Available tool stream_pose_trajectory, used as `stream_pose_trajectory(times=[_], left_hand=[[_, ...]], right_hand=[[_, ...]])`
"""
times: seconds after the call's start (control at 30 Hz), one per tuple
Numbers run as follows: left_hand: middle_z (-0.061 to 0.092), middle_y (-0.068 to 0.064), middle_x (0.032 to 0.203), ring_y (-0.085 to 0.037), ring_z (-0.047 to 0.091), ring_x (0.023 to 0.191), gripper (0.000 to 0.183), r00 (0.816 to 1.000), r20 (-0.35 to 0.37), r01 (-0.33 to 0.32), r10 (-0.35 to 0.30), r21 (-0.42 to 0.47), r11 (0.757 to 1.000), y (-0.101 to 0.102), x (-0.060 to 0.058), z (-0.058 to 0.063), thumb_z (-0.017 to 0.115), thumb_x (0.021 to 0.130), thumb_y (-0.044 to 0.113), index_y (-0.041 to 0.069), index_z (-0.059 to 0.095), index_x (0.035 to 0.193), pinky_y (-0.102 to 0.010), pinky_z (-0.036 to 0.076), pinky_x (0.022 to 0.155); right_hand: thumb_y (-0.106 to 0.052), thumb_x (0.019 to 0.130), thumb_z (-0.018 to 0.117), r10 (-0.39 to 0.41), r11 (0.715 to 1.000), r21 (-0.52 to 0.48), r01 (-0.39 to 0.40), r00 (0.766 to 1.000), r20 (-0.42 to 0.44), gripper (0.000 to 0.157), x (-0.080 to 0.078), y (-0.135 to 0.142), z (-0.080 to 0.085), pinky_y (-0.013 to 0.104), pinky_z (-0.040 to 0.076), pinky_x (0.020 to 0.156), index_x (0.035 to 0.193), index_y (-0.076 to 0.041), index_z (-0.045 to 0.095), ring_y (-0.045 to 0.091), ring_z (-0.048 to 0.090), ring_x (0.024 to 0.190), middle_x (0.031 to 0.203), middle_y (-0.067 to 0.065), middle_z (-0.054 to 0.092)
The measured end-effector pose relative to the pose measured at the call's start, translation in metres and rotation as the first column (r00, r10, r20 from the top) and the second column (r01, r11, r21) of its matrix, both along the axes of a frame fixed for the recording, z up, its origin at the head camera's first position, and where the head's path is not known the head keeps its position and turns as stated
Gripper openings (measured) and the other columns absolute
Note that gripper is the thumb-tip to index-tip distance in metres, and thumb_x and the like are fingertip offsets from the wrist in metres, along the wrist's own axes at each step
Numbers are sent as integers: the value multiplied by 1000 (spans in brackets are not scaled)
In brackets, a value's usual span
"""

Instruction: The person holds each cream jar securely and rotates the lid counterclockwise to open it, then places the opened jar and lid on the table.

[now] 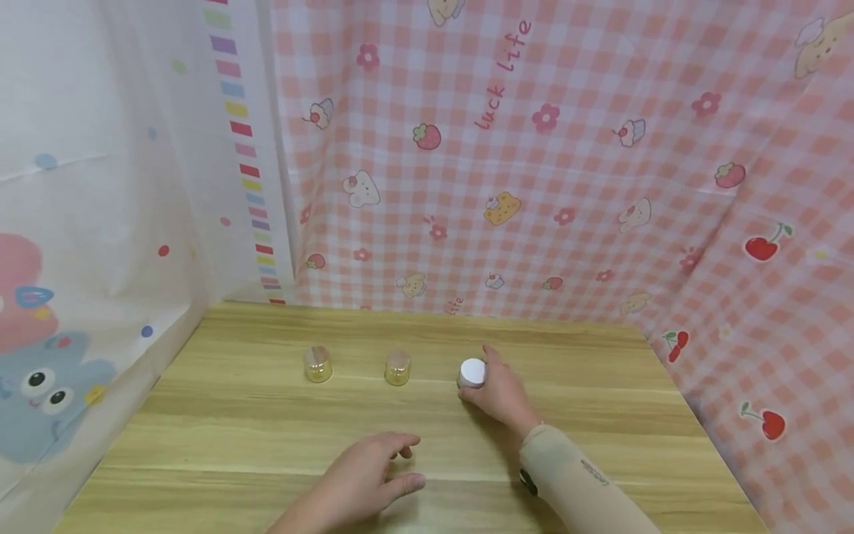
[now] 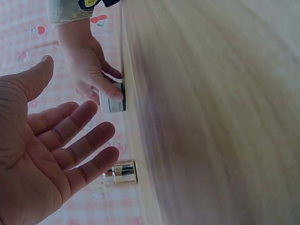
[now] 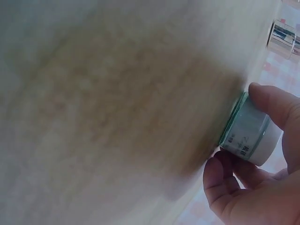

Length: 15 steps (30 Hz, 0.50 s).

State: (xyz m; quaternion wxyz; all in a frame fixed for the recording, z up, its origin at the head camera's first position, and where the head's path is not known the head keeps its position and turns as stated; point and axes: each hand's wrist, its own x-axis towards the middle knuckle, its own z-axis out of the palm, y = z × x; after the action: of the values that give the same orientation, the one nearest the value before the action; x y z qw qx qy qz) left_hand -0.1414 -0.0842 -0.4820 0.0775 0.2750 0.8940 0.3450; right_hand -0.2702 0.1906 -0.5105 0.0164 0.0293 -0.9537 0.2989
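2 hands reach forward, right [image 1: 502, 391] gripping a jar [image 1: 472, 373], left [image 1: 363, 475] hovering.

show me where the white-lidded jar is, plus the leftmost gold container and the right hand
White-lidded jar [image 3: 251, 130], right wrist view, on its body.
Leftmost gold container [image 1: 318, 368], head view, on its front side.
Right hand [image 1: 503, 393], head view, on its back.
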Motion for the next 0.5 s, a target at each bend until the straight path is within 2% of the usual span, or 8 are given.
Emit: stream_pose_trajectory(times=[0.23, 0.5], left_hand=[[76, -3, 122, -8, 68, 89, 61, 1000, -12, -8, 7, -10, 1000, 1, 2, 1, 73, 99, 50, 9, 64, 143, -31, 59, 79], [76, -3, 123, -8, 69, 89, 61, 1000, -19, 3, -3, -2, 1000, 1, 3, 1, 73, 99, 49, 8, 64, 143, -30, 60, 79]], right_hand=[[-25, 78, 95, -6, 998, -64, 6, 1000, 8, 104, 4, 4, 6, 57, 57, 105, 159, 4, 36, 45, 67, 122, 142, 32, 64], [-25, 80, 94, -7, 994, -110, 12, 999, 45, 102, 13, 4, 17, 53, 60, 103, 160, 1, 35, 40, 71, 119, 141, 32, 65]])
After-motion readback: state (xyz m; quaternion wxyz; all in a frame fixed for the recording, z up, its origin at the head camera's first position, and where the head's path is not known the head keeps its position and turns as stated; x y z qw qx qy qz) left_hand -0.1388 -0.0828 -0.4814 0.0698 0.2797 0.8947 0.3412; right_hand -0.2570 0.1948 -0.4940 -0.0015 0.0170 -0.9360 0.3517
